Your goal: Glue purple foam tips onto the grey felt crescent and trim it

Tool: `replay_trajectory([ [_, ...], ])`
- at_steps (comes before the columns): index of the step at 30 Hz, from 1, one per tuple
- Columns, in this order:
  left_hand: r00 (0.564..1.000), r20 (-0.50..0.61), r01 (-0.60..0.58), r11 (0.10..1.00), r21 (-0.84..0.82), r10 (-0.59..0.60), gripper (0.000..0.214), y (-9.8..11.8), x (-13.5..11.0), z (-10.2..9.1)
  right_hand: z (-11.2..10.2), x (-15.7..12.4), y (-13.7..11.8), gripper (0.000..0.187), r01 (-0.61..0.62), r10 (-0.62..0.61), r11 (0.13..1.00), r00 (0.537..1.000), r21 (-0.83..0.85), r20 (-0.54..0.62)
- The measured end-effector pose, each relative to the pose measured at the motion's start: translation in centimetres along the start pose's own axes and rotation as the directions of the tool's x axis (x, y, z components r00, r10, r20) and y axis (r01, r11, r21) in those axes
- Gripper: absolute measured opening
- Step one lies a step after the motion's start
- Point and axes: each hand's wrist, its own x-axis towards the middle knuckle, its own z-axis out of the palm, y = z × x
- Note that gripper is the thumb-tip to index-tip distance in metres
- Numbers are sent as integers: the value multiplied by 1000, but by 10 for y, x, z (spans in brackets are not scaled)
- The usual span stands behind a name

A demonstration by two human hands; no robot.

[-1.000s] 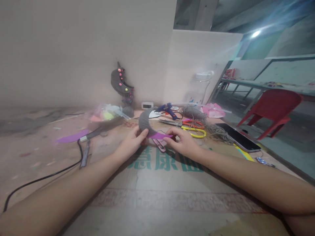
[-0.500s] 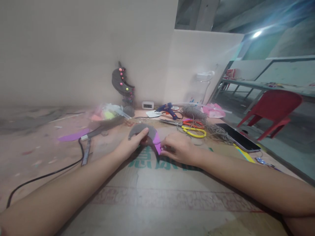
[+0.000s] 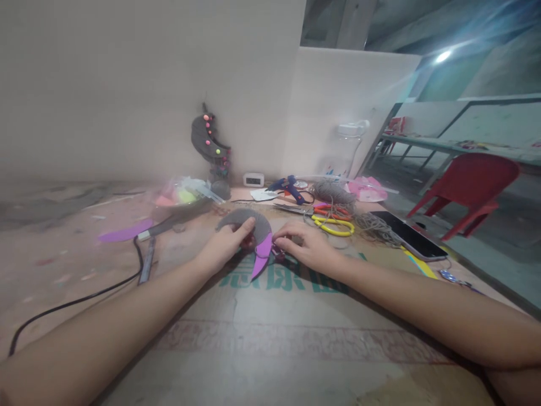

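Observation:
A crescent-shaped piece (image 3: 253,237), wrapped in grey yarn at its upper part and bare purple at its lower tip, lies on the cardboard-covered table (image 3: 270,316). My left hand (image 3: 226,248) pinches the grey part with thumb and fingers. My right hand (image 3: 306,245) rests beside the purple tip with curled fingers on a small dark red tool (image 3: 278,252). A bundle of grey yarn (image 3: 333,194) lies behind my right hand.
Yellow and orange scissors (image 3: 332,220), a blue glue gun (image 3: 289,189), a black phone (image 3: 408,235), a purple offcut (image 3: 122,232), a black cable (image 3: 76,301) and a finished decorated crescent (image 3: 209,141) against the wall. A red chair (image 3: 469,186) stands at the right.
The crescent was held upright above the table; it has been turned and lowered flat, its purple tip now pointing toward me. My right hand moved from the tip onto the small tool.

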Motion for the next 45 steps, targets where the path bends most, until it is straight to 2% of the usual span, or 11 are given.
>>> replay_trajectory([
  [7, 998, 47, 30, 998, 53, -33, 52, -1, 0, 1, 3, -1, -5, 20, -150, 136, 968, 987, 203, 80],
  [14, 997, 75, 41, 993, -114, -33, 43, -5, 0, 6, 2, -2, -6, 25, -201, 178, 948, 978, 246, 112],
  [16, 998, 56, 25, 995, -98, -20, 44, -5, 1, 5, 1, -3, -6, 27, -135, 109, 969, 985, 207, 132],
  [21, 998, 34, -39, 988, -147, 45, 49, -5, 4, 4, 0, -6, -3, 15, 182, -172, 982, 974, -56, 144],
  [25, 998, 46, -36, 974, -226, 47, 48, -3, 5, 6, -1, -6, -1, 18, 207, -193, 972, 973, -107, 129],
  [28, 999, 39, -24, 974, -226, 34, 47, -2, 5, 7, -2, -5, -1, 25, 101, -97, 992, 994, -75, 52],
  [31, 998, 42, -28, 971, -237, 40, 47, -3, 5, 7, -3, -3, 1, 19, -46, 45, 999, 999, -16, -16],
  [36, 1000, 11, 13, 950, -313, -10, 46, -4, 7, 6, -18, 8, 3, 20, -260, 262, 955, 965, 141, 1],
  [39, 999, -6, 29, 933, -360, -34, 45, -2, 6, 6, -41, 15, 1, 19, -284, 286, 934, 958, 217, 24],
  [41, 999, -7, 36, 935, -353, -41, 44, 0, 5, 7, -59, 18, -1, 19, -296, 292, 947, 955, 126, 52],
  [45, 999, 1, 38, 943, -330, -40, 44, -1, 5, 6, -88, 20, 4, 22, -248, 327, 918, 914, -309, 241],
])
